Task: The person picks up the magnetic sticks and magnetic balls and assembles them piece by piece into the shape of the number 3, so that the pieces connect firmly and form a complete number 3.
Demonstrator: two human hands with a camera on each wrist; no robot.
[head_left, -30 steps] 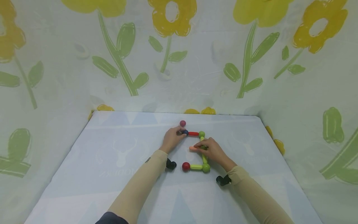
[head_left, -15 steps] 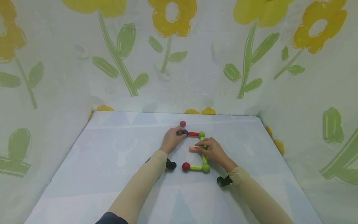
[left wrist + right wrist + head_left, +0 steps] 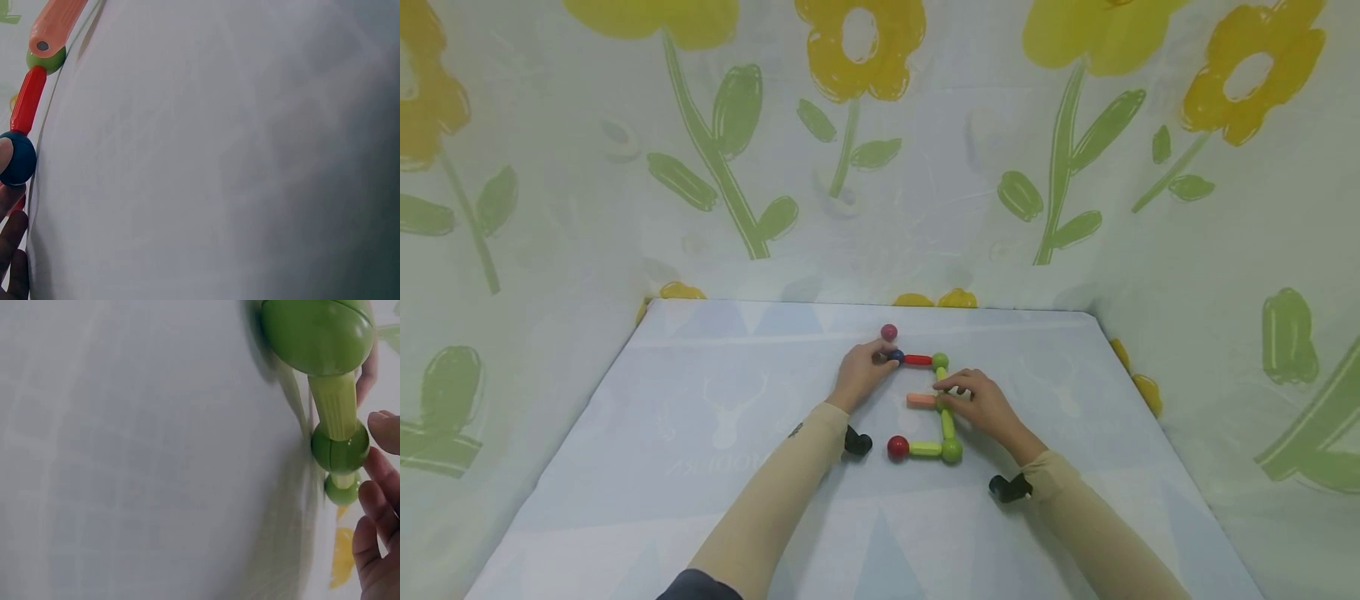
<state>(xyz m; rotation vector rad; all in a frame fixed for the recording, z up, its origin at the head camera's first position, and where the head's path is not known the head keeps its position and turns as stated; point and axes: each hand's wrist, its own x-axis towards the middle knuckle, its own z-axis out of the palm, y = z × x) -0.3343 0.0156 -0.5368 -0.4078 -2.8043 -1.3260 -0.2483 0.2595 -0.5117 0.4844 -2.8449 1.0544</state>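
My left hand (image 3: 859,372) pinches a blue ball (image 3: 20,159) between thumb and fingers. From that ball a red rod (image 3: 917,360) leads to a green ball (image 3: 940,360). Yellow-green rods run down through a middle green ball (image 3: 340,447) to a near green ball (image 3: 952,451). A salmon rod (image 3: 921,401) points left from the middle ball. My right hand (image 3: 988,407) is just right of that ball, its thumb and fingers spread apart and loosely bent, gripping nothing. Another yellow-green rod (image 3: 925,449) joins the near green ball to a red ball (image 3: 898,447).
A pinkish-red ball (image 3: 889,332) lies beyond my left hand, close to the blue ball. The pieces rest on a pale patterned tabletop (image 3: 700,467). Flower-printed cloth (image 3: 940,167) hangs at the back and sides. Black wrist cameras (image 3: 859,442) sit below both hands.
My right hand has let go at the salmon rod's inner end and drawn slightly right, its fingers spreading. More of the middle joint shows. The left hand keeps its place on the blue ball.
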